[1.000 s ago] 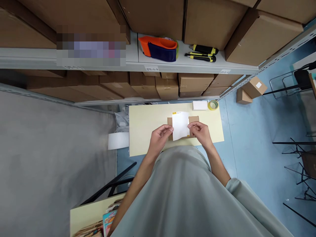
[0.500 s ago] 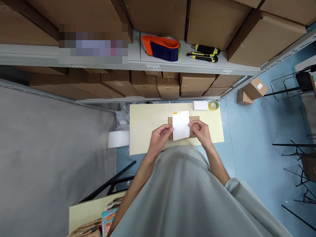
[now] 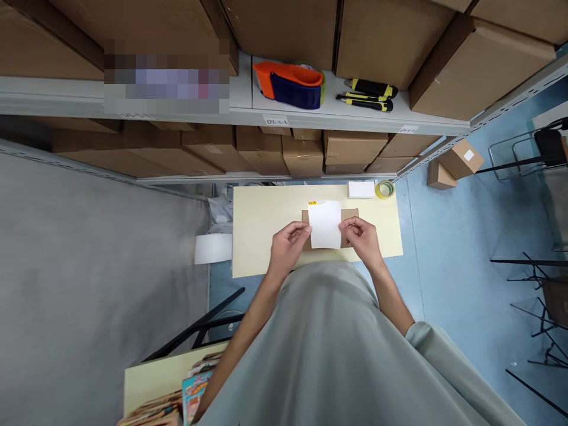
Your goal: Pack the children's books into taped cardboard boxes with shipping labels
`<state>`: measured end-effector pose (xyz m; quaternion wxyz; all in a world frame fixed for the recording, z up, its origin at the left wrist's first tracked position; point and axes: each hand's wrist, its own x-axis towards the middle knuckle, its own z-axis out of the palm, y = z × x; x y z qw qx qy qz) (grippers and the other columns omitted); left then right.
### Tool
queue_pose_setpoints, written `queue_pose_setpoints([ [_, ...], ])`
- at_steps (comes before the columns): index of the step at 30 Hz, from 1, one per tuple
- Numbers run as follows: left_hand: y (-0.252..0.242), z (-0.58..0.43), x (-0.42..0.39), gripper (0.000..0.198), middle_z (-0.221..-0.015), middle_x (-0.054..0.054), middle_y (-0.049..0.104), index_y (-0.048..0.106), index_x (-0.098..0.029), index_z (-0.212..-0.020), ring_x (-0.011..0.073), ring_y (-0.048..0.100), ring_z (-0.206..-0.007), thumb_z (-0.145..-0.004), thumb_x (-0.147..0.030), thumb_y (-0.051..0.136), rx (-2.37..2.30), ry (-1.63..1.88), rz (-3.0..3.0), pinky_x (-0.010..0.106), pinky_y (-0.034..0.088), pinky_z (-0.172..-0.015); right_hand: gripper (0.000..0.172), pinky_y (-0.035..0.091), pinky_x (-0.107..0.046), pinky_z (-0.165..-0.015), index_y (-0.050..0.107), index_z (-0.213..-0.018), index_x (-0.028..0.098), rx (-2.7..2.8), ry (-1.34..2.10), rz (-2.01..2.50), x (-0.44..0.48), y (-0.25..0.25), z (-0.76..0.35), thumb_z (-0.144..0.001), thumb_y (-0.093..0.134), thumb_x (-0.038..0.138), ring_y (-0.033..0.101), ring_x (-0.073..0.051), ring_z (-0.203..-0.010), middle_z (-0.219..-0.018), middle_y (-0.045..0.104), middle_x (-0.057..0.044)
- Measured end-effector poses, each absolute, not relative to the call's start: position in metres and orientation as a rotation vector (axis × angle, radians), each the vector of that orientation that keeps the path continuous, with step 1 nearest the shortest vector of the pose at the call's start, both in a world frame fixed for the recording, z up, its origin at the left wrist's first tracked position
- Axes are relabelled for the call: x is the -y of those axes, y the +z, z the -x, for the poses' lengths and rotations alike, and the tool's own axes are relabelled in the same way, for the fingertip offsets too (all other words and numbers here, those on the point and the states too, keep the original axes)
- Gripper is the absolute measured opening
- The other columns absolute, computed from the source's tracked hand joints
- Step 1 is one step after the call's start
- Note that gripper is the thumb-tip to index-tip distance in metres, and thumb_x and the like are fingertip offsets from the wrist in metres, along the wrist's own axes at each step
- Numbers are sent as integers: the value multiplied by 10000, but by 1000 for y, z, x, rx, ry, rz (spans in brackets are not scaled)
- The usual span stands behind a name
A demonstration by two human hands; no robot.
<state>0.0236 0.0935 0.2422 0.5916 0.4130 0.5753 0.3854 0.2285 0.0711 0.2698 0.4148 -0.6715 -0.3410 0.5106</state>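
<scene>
Between my two hands is a white label (image 3: pixel 325 226) with a small yellow strip at its top left corner. My left hand (image 3: pixel 288 244) pinches its left edge between thumb and fingers. At the opposite edge, my right hand (image 3: pixel 360 236) is closed on the label in the same way. Behind the label, a flat brown cardboard box (image 3: pixel 350 214) lies on the pale yellow table (image 3: pixel 261 225); the label covers its middle. Whether label and box touch, I cannot tell.
At the table's far right are a stack of white labels (image 3: pixel 361 189) and a tape roll (image 3: pixel 384 189). Above, a grey shelf (image 3: pixel 177 106) bears cardboard boxes, an orange and blue tape dispenser (image 3: pixel 293 87) and utility knives (image 3: pixel 366 102). Magazines (image 3: pixel 195 390) lie lower left.
The label has been straightened: its lower edge has moved up a little and its top left corner sits further left. Both hands have barely moved and keep their pinch.
</scene>
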Motion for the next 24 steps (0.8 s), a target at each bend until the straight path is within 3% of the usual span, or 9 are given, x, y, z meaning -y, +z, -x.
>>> queue_pose_setpoints([
  [7,239,-29,-94,371,-932,59,806,800,-209,-918,204,736,-856,-826,-567,817,-1458,965,-1107,341,609,-853,301,482,-288,-552,693,-788,234,854,1259,1675,-73,271,-228,-756,771,523,480,-122,-495,-494,472,86],
  [16,245,-24,-104,483,-895,74,812,825,-179,-1007,210,766,-800,-824,-626,832,-1375,1053,-950,380,663,-837,271,464,-273,-531,704,-800,233,847,1277,1630,-77,276,-227,-769,776,493,496,-119,-486,-502,501,81],
  [24,242,-25,-104,484,-856,45,764,809,-182,-1056,161,688,-722,-822,-604,841,-1352,988,-987,323,610,-775,336,407,-263,-515,686,-788,229,854,1403,1532,-77,280,-231,-782,819,537,476,-109,-479,-508,493,77],
])
